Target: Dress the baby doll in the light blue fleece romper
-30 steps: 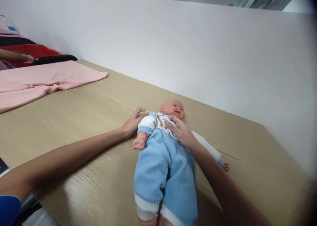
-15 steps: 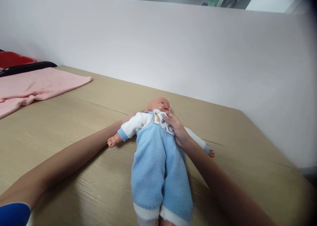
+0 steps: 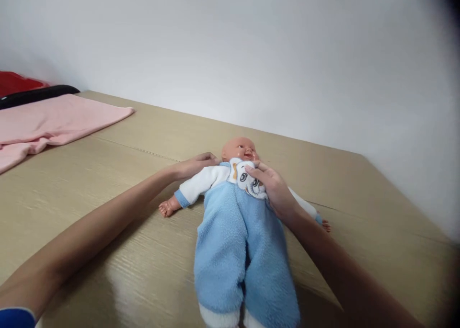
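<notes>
A baby doll (image 3: 240,150) in a fluffy blue romper (image 3: 240,242) with white sleeves lies on its back on the wooden table (image 3: 108,184), head toward the wall. My left hand (image 3: 196,164) reaches to the doll's shoulder by the neck, fingers curled on the garment's collar. My right hand (image 3: 275,190) lies on the doll's chest, fingers pinching the white printed bib just below the chin. One doll arm (image 3: 179,198) sticks out to the left; the other is mostly hidden under my right forearm.
A pink cloth (image 3: 53,122) lies spread at the far left of the table. Behind it are a black edge (image 3: 36,96) and something red (image 3: 14,82). A plain white wall (image 3: 287,69) runs along the table's far side.
The doll's left-side arm has swung outward from bent to stretched. My left hand moved up from the sleeve to the collar. The view shifted slightly; my right hand stays on the bib.
</notes>
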`<move>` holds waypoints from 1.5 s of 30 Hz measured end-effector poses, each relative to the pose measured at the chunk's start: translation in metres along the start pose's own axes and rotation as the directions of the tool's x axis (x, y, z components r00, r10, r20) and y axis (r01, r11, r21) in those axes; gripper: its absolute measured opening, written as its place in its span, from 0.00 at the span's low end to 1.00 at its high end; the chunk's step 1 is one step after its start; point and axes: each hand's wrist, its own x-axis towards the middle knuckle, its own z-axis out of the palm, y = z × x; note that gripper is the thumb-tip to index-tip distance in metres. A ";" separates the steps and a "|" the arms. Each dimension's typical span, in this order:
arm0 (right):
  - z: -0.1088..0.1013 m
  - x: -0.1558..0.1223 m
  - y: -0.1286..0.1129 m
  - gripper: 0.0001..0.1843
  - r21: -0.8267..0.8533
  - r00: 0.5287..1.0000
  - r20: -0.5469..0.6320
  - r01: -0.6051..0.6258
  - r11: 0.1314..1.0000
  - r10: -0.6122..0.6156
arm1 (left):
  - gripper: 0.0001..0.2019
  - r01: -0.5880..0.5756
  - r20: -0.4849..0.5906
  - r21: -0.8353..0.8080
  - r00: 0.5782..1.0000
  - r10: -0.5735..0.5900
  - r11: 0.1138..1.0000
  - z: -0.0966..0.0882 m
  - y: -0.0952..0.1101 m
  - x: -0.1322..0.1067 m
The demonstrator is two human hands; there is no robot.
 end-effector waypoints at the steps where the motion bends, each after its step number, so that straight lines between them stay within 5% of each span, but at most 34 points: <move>1: -0.003 -0.001 -0.004 0.21 -0.146 0.999 -0.009 0.032 0.989 -0.034 | 0.21 0.032 0.087 0.036 0.996 -0.035 0.999 -0.007 0.010 0.004; 4: -0.017 -0.007 -0.016 0.19 -0.574 0.994 0.039 0.107 0.812 -0.104 | 0.21 0.084 0.353 0.259 0.919 -0.175 0.962 -0.025 0.034 0.010; 7: -0.034 -0.010 -0.028 0.20 -0.765 0.994 0.061 0.102 0.636 -0.086 | 0.25 0.053 0.381 0.385 0.900 -0.211 0.921 -0.030 0.040 0.011; 11: -0.057 -0.009 -0.032 0.24 -0.843 0.995 0.103 0.086 0.531 0.003 | 0.26 0.067 0.447 0.358 0.864 -0.234 0.931 -0.024 0.032 0.011; 14: -0.068 -0.012 -0.023 0.27 -0.817 0.992 0.126 0.122 0.563 -0.031 | 0.26 0.066 0.453 0.314 0.866 -0.210 0.947 -0.020 0.032 0.010; 19: -0.094 -0.050 0.013 0.24 -0.782 0.957 0.017 0.192 0.593 -0.288 | 0.25 -0.019 0.447 0.405 0.876 -0.179 0.914 -0.026 0.040 0.009; 22: -0.125 -0.090 0.039 0.28 -0.828 0.946 -0.035 0.153 0.540 -0.323 | 0.20 -0.182 0.394 0.441 0.919 -0.008 0.879 -0.020 0.047 0.002; 24: -0.145 -0.115 0.055 0.31 -0.829 0.949 -0.075 0.110 0.548 -0.305 | 0.16 -0.340 0.374 0.447 0.911 0.172 0.827 -0.002 0.056 -0.006; 28: -0.168 -0.141 0.073 0.25 -0.798 0.936 -0.187 0.032 0.601 -0.298 | 0.14 -0.595 0.507 0.483 0.788 0.349 0.643 0.065 0.077 -0.024; 32: -0.170 -0.139 0.074 0.27 -0.714 0.933 -0.200 0.070 0.696 -0.299 | 0.17 -0.639 0.629 0.673 0.759 0.167 0.372 0.130 0.085 -0.026; 35: -0.161 -0.133 0.066 0.29 -0.620 0.920 -0.220 0.126 0.775 -0.326 | 0.14 -0.642 0.651 0.730 0.757 0.046 0.235 0.151 0.080 -0.021; 37: -0.154 -0.128 0.056 0.28 -0.580 0.904 -0.229 0.170 0.797 -0.360 | 0.14 -0.663 0.673 0.708 0.738 0.054 0.243 0.153 0.075 -0.018; 40: -0.143 -0.109 0.038 0.29 -0.526 0.896 -0.223 0.221 0.821 -0.384 | 0.12 -0.711 0.727 0.593 0.674 0.129 0.378 0.147 0.072 -0.016; 43: -0.134 -0.078 0.025 0.31 -0.445 0.894 -0.210 0.273 0.853 -0.395 | 0.07 -0.751 0.743 0.416 0.606 0.284 0.513 0.139 0.073 -0.015; 45: -0.126 -0.057 0.024 0.31 -0.392 0.889 -0.200 0.312 0.865 -0.411 | 0.07 -0.799 0.725 0.297 0.545 0.421 0.523 0.135 0.076 -0.015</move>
